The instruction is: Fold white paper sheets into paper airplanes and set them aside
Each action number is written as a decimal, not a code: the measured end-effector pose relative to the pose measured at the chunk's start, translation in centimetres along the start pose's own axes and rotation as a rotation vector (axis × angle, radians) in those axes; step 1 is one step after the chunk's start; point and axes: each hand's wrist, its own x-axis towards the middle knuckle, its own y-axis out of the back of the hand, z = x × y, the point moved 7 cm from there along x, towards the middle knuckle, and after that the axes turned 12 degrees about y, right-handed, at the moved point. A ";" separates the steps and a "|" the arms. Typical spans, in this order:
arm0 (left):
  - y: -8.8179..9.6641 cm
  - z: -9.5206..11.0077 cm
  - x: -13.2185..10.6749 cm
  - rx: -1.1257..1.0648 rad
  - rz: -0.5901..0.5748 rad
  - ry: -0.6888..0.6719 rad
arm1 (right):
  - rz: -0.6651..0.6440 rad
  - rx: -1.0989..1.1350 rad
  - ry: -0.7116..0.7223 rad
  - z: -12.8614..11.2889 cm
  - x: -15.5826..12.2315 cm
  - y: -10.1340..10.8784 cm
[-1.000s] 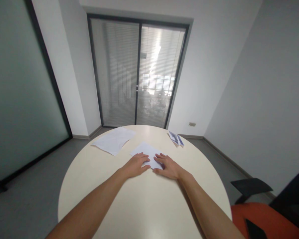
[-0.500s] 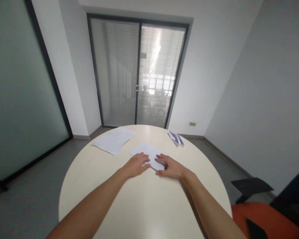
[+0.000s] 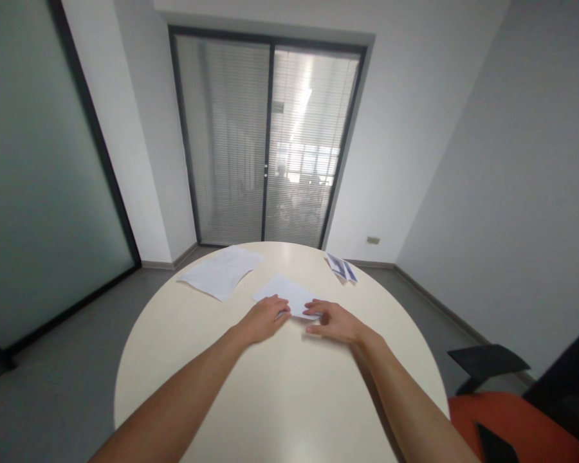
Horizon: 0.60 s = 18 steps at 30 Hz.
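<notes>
A white sheet of paper lies on the round cream table, partly covered by my hands. At its near left edge, my left hand has fingers on top and the thumb close under them, with the paper edge between. My right hand is at the near right edge. Its fingertips touch the paper, while the thumb stands apart, just off the near edge. Whether the sheet is folded underneath is hidden.
A larger white sheet lies at the table's far left. Near the far right rim sits a folded piece of printed paper. An orange chair with a black armrest stands at the right. Beyond the table is a glazed door with blinds.
The paper's near edge between my hands has drawn back a little, away from me. My right thumb has come off the paper, and that hand has lifted slightly. My left hand stays nearly in place.
</notes>
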 end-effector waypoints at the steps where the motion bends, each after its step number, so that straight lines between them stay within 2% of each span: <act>1: 0.0 0.0 0.0 -0.002 -0.002 0.004 | 0.009 0.000 0.007 0.0 0.0 0.0; 6: 0.2 0.1 -0.1 -0.004 -0.021 0.015 | 0.050 0.050 0.037 0.2 0.0 0.1; 12: 0.4 0.4 -0.1 -0.032 -0.076 -0.024 | 0.027 0.046 0.053 -0.5 0.1 0.2; 15: -0.1 -0.2 0.2 -0.036 -0.089 0.019 | 0.039 0.004 0.075 -0.8 0.3 0.4; 18: -0.5 -0.7 0.4 -0.049 -0.068 0.073 | 0.079 -0.063 0.030 -0.4 0.4 0.6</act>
